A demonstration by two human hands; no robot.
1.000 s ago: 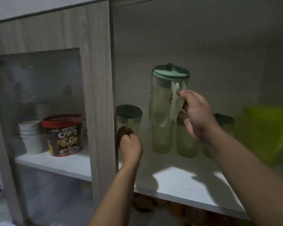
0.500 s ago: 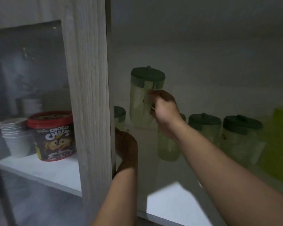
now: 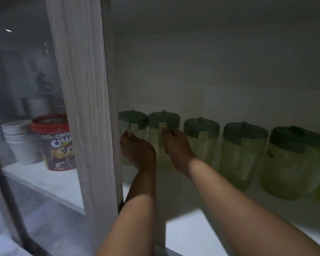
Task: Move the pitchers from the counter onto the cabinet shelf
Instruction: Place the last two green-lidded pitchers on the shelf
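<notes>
So both arms are reaching deep into the dim cabinet here. Five pale green pitchers with dark green lids are standing upright in a row along the back of the cabinet shelf [image 3: 201, 235], going from the door post out to the right.

The right hand [image 3: 175, 145] is curling around the handle of the second pitcher [image 3: 163, 126], fingers closed on it, and that pitcher is sitting down on the shelf in line with the others. The left hand [image 3: 137, 150] is right up against the front of the leftmost pitcher [image 3: 132, 122], fingers bent and touching its side. Whether it's actually gripping or just resting against it, can't tell from this angle, since the back of the hand is covering the contact.

The other three are standing untouched: the third pitcher [image 3: 201, 137] just beside the right hand, then the fourth pitcher [image 3: 242, 150], then the fifth pitcher [image 3: 292, 163], which is nearest the camera on the far right. Something bright yellow-green is poking in at the right edge past that one, too cropped to identify.

Left of the wooden door frame [image 3: 85, 108], behind the glass, a red-lidded Choco Chips tub [image 3: 55, 143] is sitting on the same shelf level next to a stack of white paper cups [image 3: 18, 139]. Everything's a bit hazy and dark back there.
</notes>
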